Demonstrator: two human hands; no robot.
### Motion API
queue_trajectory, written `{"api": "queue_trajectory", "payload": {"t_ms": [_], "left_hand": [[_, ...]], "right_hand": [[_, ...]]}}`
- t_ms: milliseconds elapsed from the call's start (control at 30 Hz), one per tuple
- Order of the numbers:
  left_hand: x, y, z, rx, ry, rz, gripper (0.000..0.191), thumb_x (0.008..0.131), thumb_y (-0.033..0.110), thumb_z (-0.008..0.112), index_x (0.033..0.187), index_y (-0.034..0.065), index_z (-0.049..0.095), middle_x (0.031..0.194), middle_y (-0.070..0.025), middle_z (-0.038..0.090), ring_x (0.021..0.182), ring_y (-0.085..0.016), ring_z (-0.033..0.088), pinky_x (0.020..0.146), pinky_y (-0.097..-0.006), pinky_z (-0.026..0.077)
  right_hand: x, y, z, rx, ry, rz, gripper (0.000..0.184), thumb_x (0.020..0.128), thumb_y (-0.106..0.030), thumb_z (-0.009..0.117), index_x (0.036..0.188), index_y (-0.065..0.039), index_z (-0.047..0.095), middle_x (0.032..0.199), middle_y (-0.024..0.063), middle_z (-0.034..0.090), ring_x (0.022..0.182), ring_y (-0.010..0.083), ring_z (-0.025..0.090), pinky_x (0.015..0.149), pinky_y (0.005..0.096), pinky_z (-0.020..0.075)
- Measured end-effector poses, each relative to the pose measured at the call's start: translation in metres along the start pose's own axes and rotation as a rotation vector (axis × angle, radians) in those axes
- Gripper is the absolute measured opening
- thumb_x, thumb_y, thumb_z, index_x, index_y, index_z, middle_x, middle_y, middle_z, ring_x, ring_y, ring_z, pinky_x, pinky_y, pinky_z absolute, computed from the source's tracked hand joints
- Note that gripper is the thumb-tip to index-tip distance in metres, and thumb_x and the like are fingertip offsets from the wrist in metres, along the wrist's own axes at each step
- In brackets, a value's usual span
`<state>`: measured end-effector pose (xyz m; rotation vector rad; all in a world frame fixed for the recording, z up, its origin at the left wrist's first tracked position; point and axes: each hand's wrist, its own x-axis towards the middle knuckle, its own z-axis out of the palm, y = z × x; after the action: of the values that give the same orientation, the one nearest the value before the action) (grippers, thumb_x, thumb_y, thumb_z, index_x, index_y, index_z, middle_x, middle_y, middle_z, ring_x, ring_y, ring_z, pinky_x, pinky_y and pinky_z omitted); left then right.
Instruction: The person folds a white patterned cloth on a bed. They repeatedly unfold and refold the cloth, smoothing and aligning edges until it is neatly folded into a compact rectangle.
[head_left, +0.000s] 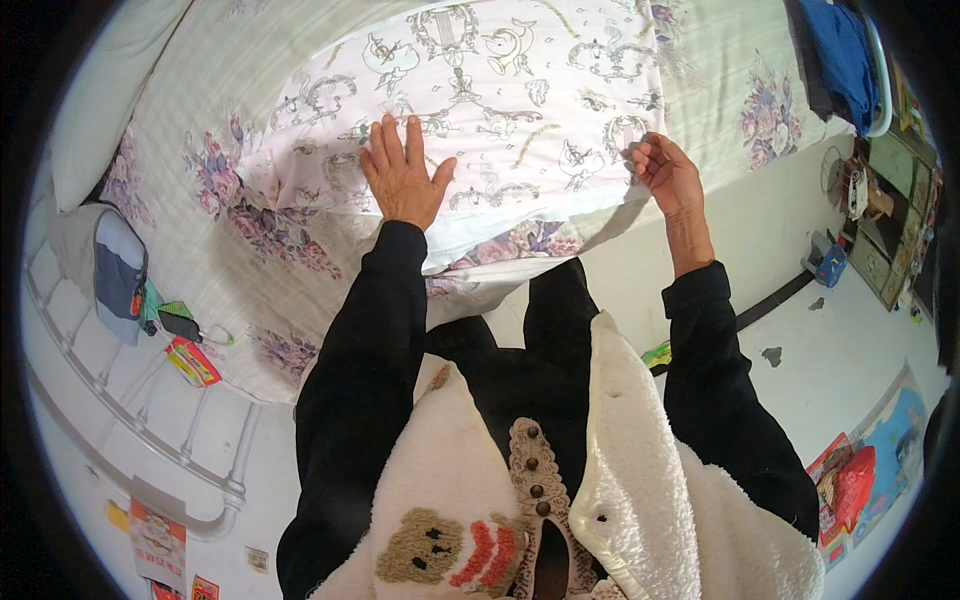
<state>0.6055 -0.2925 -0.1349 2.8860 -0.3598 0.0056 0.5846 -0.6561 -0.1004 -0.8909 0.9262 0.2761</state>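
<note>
A pale pink printed cloth (480, 105) with drawn dolphins, harps and scrolls lies spread on a bed covered by a floral sheet (247, 217). My left hand (405, 172) rests flat on the cloth, palm down, fingers apart. At the cloth's lower right corner is my right hand (664, 169), its palm turned partly up and its fingers curled close to the edge; whether they pinch the fabric is unclear. A white underside of the cloth shows along the near edge, and the floral sheet hangs in folds below it.
A white metal bed rail (135, 424) curves along the left, with a grey garment (75, 247) over it. A phone (180, 324) and a red-yellow packet (193, 362) lie near the bed's left edge. Blue cloth (840, 60) sits at the upper right, above a worn cabinet (874, 262).
</note>
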Motion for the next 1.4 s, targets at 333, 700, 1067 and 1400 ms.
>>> {"api": "queue_trajectory", "payload": {"t_ms": [333, 700, 1067, 1400], "left_hand": [[-0.007, 0.019, -0.014, -0.036, -0.035, -0.065, 0.074, 0.072, 0.044, 0.062, 0.127, 0.0034, 0.034, 0.133, -0.0214, 0.026, 0.123, -0.040, 0.024, 0.094, -0.0583, 0.024], [0.049, 0.132, -0.029, -0.283, -0.058, 0.269, 0.068, 0.074, 0.034, 0.062, 0.129, 0.0040, 0.034, 0.134, -0.0208, 0.027, 0.125, -0.036, 0.023, 0.099, -0.0523, 0.017], [0.186, 0.186, 0.009, -0.076, 0.042, 0.598, 0.048, 0.081, 0.032, 0.056, 0.122, 0.0079, 0.045, 0.126, -0.0149, 0.040, 0.120, -0.030, 0.033, 0.096, -0.0428, 0.029], [0.199, 0.195, 0.046, -0.021, -0.011, 0.461, 0.058, 0.083, 0.048, 0.049, 0.128, 0.0128, 0.040, 0.130, -0.0167, 0.035, 0.124, -0.033, 0.026, 0.099, -0.0517, 0.021]], "right_hand": [[-0.022, 0.008, 0.001, -0.148, 0.048, 0.049, 0.019, 0.086, -0.015, 0.047, 0.091, 0.002, 0.054, 0.074, 0.0100, 0.061, 0.065, 0.0186, 0.061, 0.058, 0.0270, 0.0490], [-0.004, -0.021, 0.001, -0.555, 0.270, -0.327, 0.019, 0.081, -0.011, 0.055, 0.091, 0.004, 0.057, 0.072, 0.0097, 0.061, 0.062, 0.0159, 0.059, 0.057, 0.0262, 0.0475], [-0.005, -0.002, -0.019, -1.299, 0.473, -0.511, 0.017, 0.071, -0.019, 0.059, 0.076, -0.004, 0.064, 0.064, 0.0094, 0.061, 0.060, 0.0255, 0.058, 0.056, 0.0347, 0.0439], [-0.002, 0.007, -0.042, -0.744, 0.368, -0.298, 0.014, 0.076, -0.008, 0.055, 0.068, 0.003, 0.058, 0.059, -0.0012, 0.052, 0.051, 0.0062, 0.044, 0.047, 0.0214, 0.0359]]}}
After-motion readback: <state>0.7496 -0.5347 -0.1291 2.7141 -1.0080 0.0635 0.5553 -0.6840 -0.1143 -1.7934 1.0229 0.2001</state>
